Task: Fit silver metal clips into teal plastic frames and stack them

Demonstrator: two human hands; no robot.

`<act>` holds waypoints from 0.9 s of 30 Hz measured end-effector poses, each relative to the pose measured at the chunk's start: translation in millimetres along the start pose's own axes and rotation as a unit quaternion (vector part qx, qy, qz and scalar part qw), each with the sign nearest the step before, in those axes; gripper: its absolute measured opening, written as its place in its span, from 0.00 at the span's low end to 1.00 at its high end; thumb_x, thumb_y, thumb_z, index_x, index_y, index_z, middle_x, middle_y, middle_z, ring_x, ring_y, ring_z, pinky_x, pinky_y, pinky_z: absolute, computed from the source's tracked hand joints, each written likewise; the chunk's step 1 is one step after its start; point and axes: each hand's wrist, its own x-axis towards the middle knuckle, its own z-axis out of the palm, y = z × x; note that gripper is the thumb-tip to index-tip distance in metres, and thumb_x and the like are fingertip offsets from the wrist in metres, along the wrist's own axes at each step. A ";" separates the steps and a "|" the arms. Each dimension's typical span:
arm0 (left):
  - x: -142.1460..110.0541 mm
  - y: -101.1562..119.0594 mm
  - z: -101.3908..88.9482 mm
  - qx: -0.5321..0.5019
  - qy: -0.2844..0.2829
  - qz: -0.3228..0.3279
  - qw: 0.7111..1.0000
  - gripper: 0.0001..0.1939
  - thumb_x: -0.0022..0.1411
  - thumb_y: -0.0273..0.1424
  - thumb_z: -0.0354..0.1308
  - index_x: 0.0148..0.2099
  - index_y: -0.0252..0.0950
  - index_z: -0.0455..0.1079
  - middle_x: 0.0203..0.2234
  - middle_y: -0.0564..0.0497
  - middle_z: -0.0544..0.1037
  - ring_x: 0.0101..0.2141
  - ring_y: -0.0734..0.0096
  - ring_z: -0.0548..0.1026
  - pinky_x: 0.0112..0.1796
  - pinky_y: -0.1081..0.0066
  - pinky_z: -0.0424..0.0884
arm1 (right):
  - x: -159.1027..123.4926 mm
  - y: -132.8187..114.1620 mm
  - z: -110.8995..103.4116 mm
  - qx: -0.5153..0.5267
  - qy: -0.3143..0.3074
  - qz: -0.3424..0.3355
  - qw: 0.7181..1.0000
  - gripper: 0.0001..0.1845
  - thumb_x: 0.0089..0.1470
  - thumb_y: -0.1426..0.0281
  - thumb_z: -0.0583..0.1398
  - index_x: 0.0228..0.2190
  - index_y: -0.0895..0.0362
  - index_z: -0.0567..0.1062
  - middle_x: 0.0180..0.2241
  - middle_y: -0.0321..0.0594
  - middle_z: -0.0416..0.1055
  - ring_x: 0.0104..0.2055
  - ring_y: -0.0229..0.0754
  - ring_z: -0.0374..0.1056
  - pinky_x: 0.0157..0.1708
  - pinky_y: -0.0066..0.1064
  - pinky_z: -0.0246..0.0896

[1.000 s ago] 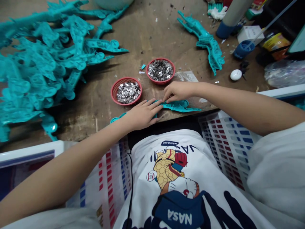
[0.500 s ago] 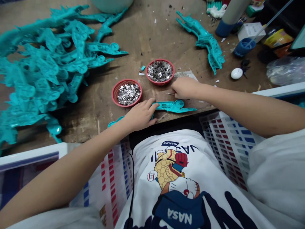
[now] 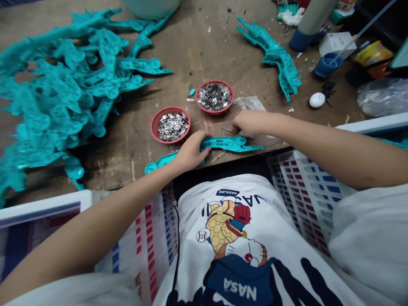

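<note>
A long teal plastic part (image 3: 228, 143) lies along the near edge of the wooden table (image 3: 197, 46). My left hand (image 3: 190, 151) is closed round its left portion, and its far end sticks out left of my wrist. My right hand (image 3: 247, 122) is pinched on a thin metal pin (image 3: 228, 130) just above the part's round end. Two small red baskets of silvery metal pieces stand just beyond, one on the left (image 3: 171, 124) and one on the right (image 3: 214, 96).
A big heap of teal plastic parts (image 3: 60, 93) covers the table's left side. A smaller stack of teal parts (image 3: 276, 53) lies at the back right, near a white egg-shaped object (image 3: 316, 100), blue cylinders and boxes. White crates (image 3: 306, 187) flank my lap.
My left hand has closed onto the teal part. My right hand lifted off the part, picked up a thin pin and now holds it over the part's round end.
</note>
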 end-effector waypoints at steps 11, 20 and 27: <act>-4.8 0.9 0.9 0.003 0.013 -0.016 1.000 0.19 0.71 0.33 0.62 0.61 0.35 0.75 0.56 0.38 0.85 0.56 0.49 0.83 0.60 0.49 0.81 | 12.3 18.3 2.2 0.045 -0.026 -0.035 0.998 0.14 0.63 0.76 0.69 0.49 0.57 0.91 0.43 0.44 0.88 0.40 0.47 0.78 0.38 0.35 0.59; -6.8 2.1 4.7 0.008 0.043 0.010 0.999 0.18 0.69 0.28 0.62 0.60 0.38 0.71 0.58 0.39 0.81 0.58 0.50 0.80 0.63 0.49 0.79 | -16.3 -16.7 -18.4 0.089 0.047 -0.059 0.993 0.21 0.61 0.74 0.69 0.55 0.57 0.89 0.46 0.45 0.88 0.44 0.50 0.80 0.42 0.36 0.62; -9.5 2.4 4.3 -0.004 0.030 0.035 0.999 0.22 0.74 0.32 0.60 0.66 0.36 0.79 0.68 0.36 0.80 0.67 0.47 0.79 0.71 0.48 0.76 | -17.3 -41.3 -9.0 0.054 0.044 -0.039 0.997 0.17 0.64 0.71 0.70 0.52 0.57 0.90 0.45 0.52 0.88 0.45 0.57 0.83 0.39 0.38 0.61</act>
